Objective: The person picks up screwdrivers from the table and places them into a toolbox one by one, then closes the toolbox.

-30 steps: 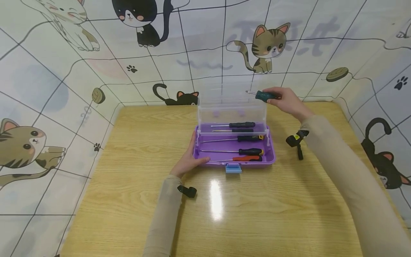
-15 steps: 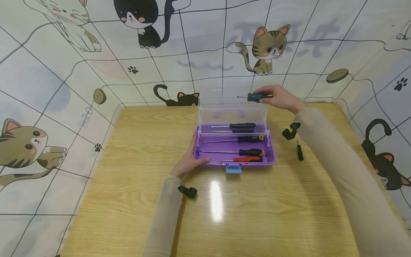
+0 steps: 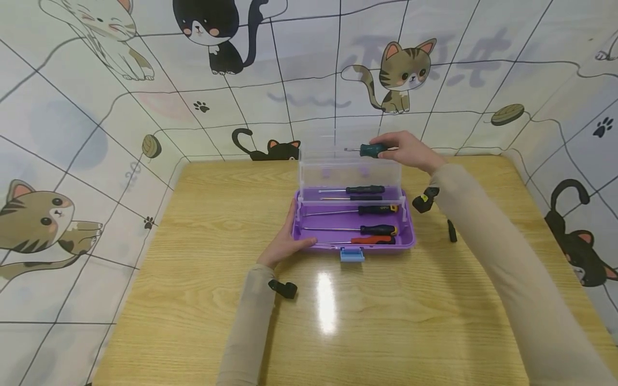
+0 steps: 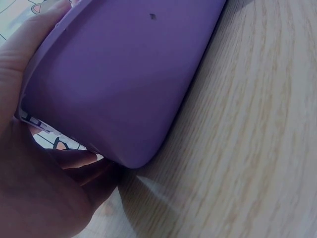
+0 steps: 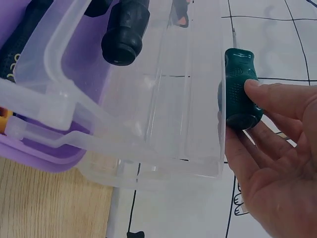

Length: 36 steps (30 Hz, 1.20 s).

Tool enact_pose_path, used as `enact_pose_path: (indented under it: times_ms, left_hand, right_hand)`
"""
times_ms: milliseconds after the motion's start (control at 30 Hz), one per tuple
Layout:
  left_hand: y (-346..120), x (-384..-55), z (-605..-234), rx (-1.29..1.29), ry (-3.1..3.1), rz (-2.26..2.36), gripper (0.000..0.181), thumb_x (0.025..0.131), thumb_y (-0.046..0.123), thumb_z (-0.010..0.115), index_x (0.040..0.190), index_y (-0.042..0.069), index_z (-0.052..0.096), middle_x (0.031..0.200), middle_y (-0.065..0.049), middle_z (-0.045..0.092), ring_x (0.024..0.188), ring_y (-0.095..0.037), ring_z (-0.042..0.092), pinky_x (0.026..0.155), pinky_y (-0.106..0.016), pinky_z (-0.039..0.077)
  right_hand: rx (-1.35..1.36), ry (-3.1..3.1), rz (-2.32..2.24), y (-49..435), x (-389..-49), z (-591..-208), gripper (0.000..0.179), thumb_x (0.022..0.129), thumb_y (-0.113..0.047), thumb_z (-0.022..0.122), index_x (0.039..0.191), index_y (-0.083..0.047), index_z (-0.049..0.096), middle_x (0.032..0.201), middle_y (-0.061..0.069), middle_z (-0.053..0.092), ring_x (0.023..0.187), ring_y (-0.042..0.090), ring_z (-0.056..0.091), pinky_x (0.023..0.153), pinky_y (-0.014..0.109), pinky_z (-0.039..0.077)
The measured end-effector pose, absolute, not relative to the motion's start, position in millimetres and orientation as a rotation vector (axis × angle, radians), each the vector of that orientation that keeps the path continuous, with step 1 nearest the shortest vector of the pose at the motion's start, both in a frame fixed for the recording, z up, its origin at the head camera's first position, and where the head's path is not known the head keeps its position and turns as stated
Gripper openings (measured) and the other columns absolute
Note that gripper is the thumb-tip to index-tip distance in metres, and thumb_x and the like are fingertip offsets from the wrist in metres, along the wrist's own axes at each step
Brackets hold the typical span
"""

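Observation:
A purple toolbox (image 3: pixel 333 219) sits on the table, its clear plastic lid (image 3: pixel 348 174) raised at the back. My left hand (image 3: pixel 281 245) holds the box's left end, thumb at the front rim; the left wrist view shows its fingers around the purple wall (image 4: pixel 124 84). Over the back of the clear plastic, my right hand (image 3: pixel 407 150) grips a screwdriver by its green handle (image 3: pixel 370 150), shaft pointing left. In the right wrist view, the green handle (image 5: pixel 240 94) is beside the plastic edge. Several screwdrivers lie inside, including a red-handled one (image 3: pixel 374 240) and a black-and-yellow one (image 3: pixel 379 230).
A small black screwdriver (image 3: pixel 451 231) lies on the wooden table (image 3: pixel 203 257) right of the box, partly covered by my right sleeve. A light blue latch (image 3: pixel 352 255) hangs at the box front. A cat-patterned wall covering (image 3: pixel 309 64) stands close behind.
My right hand has moved left with the green-handled screwdriver, from beside the lid's right end to over it. My left hand keeps its hold on the box.

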<state>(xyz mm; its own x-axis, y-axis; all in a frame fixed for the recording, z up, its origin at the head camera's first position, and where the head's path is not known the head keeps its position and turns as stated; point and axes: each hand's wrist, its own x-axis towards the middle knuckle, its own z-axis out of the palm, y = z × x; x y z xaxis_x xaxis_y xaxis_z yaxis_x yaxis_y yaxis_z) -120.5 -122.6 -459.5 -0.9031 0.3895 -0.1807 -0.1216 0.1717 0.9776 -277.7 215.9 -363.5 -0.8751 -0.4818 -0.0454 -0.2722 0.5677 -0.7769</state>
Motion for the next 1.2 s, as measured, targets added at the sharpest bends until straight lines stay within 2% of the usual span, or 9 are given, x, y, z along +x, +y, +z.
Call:
enact_pose_path:
  times_ms: [100,300,600,733,900,1033,1200]
  left_hand:
    - [-122,-120,-459,0.254,2.072,1.769,0.117,0.081,0.01,0.076,0.153,0.03,-0.014,0.159,-0.005,-0.014,0.144,-0.024,-0.007,0.115,-0.044,0.0]
    - [-122,-119,-457,0.256,2.098,1.743,0.117,0.082,0.011,0.076,0.153,0.031,-0.014,0.16,-0.004,-0.013,0.144,-0.024,-0.007,0.115,-0.045,0.0]
    - [-121,-119,-457,0.264,2.107,1.731,0.117,0.082,0.012,0.076,0.153,0.03,-0.015,0.16,-0.006,-0.012,0.145,-0.025,-0.006,0.115,-0.045,0.001]
    - [-121,-120,-459,0.26,2.102,1.741,0.116,0.082,0.012,0.076,0.153,0.031,-0.015,0.16,-0.006,-0.012,0.145,-0.025,-0.006,0.115,-0.046,0.002]
    - [-121,-120,-459,0.26,2.096,1.756,0.116,0.082,0.011,0.076,0.153,0.03,-0.014,0.16,-0.005,-0.013,0.145,-0.024,-0.007,0.115,-0.044,0.001]
    - [-122,-119,-459,0.252,2.1,1.751,0.115,0.083,0.012,0.076,0.153,0.03,-0.014,0.16,-0.004,-0.014,0.144,-0.024,-0.007,0.115,-0.044,0.001]
    - [-121,-119,-459,0.253,2.089,1.758,0.115,0.083,0.012,0.075,0.153,0.029,-0.014,0.16,-0.003,-0.014,0.145,-0.023,-0.008,0.115,-0.044,0.001]
  right_hand:
    - [-0.595,2.592,-1.198,218,-277,-363,0.036,0.096,-0.003,0.055,0.131,0.006,0.055,0.13,0.027,0.055,0.122,0.039,0.05,0.1,0.05,0.04]
    - [-0.459,2.689,-1.316,233,-274,-357,0.036,0.1,-0.015,0.051,0.13,0.003,0.057,0.137,0.019,0.05,0.128,0.034,0.045,0.103,0.051,0.038]
    - [-0.256,2.719,-1.394,269,-264,-364,0.038,0.101,-0.021,0.05,0.131,0.002,0.055,0.131,0.019,0.053,0.12,0.028,0.046,0.095,0.042,0.039]
    - [-0.182,2.7,-1.396,288,-258,-373,0.04,0.101,-0.022,0.05,0.132,0.002,0.053,0.132,0.02,0.052,0.112,0.019,0.05,0.095,0.038,0.042]
    - [-0.135,2.651,-1.443,310,-251,-383,0.041,0.101,-0.021,0.05,0.134,0.004,0.05,0.133,0.02,0.05,0.105,0.011,0.052,0.091,0.026,0.045]
    - [-0.09,2.592,-1.534,323,-245,-390,0.04,0.101,-0.021,0.051,0.133,0.002,0.051,0.129,0.009,0.053,0.11,0.013,0.051,0.086,0.017,0.046]
    - [-0.033,2.542,-1.595,336,-239,-401,0.039,0.101,-0.022,0.052,0.132,0.001,0.051,0.118,-0.005,0.053,0.106,0.008,0.051,0.086,0.017,0.047]
